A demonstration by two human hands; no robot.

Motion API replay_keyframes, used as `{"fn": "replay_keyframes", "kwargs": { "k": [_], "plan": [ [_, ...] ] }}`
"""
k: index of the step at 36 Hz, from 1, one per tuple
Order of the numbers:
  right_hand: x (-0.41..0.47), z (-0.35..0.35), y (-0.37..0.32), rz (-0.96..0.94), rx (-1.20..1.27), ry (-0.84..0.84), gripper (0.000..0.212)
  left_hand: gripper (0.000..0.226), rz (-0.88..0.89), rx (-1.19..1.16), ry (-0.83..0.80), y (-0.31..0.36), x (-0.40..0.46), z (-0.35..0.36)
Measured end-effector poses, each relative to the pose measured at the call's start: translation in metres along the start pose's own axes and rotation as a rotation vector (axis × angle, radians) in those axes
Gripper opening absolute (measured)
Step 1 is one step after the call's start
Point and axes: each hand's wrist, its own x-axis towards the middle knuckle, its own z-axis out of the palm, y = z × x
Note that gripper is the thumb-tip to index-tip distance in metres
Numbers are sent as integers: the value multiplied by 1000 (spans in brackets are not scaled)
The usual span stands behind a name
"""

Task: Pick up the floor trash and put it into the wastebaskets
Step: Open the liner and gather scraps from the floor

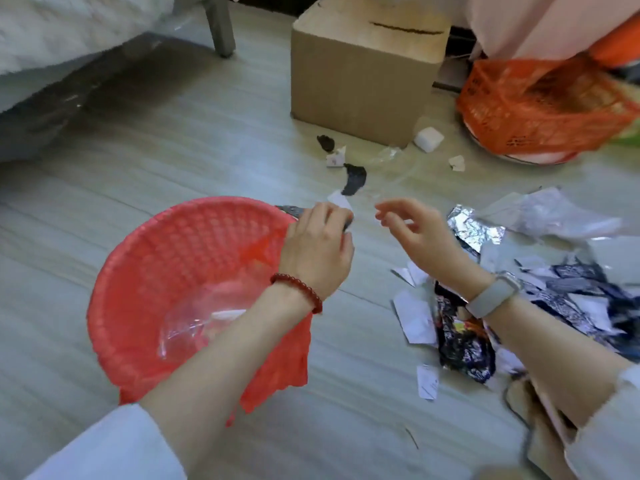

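Left hand (317, 249), fingers curled around a small wad of scraps (341, 202), at the far right rim of the red wastebasket (138, 258). Right hand (412, 230), fingers loosely spread, holding nothing. The red wastebasket, lined with a red bag, contains 1 piece of clear plastic (197, 323); the task appears at an early stage. A large pile of torn wrappers and paper (540, 292) remains at near right, with scattered bits (353, 174) farther off. Surface: pale wood-grain floor (173, 150). Far side: cardboard box (360, 81), orange wastebasket (540, 109), bed edge (69, 36) at far left.
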Motion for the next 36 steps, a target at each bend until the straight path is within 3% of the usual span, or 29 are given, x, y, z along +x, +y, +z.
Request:
{"fn": "replay_keyframes", "kwargs": {
  "k": [2, 8, 13, 16, 19, 22, 26, 28, 31, 36],
  "plan": [
    [-24, -23, 39, 114, -45, 18, 21, 32, 67, -29, -130, 30, -4, 37],
    [-120, -62, 164, 364, -282, -19, 23, 40, 149, 105, -748, 81, -50, 158],
    [-177, -44, 245, 391, -600, -395, 83, 54, 182, 257, -1112, 82, -100, 214],
    [-191, -33, 266, 355, -714, -506, 94, 60, 251, 314, -1242, 83, -117, 223],
    [-196, -28, 275, 283, -755, -395, 85, 63, 263, 323, -1285, 84, -124, 225],
    [-194, -35, 275, 232, -593, -175, 44, 65, 253, 381, -1253, 85, -120, 225],
    [-179, -63, 255, 493, -144, 154, 18, 78, 334, 419, -1119, 85, -111, 222],
    [-172, -80, 246, 510, -29, 286, 22, 94, 333, 474, -1043, 83, -107, 225],
    [-163, -102, 243, 499, 60, 418, 38, 100, 302, 491, -1042, 81, -100, 243],
    [-164, -117, 247, 466, -100, 357, 54, 117, 88, 531, -1011, 76, -76, 271]
  ]
}}
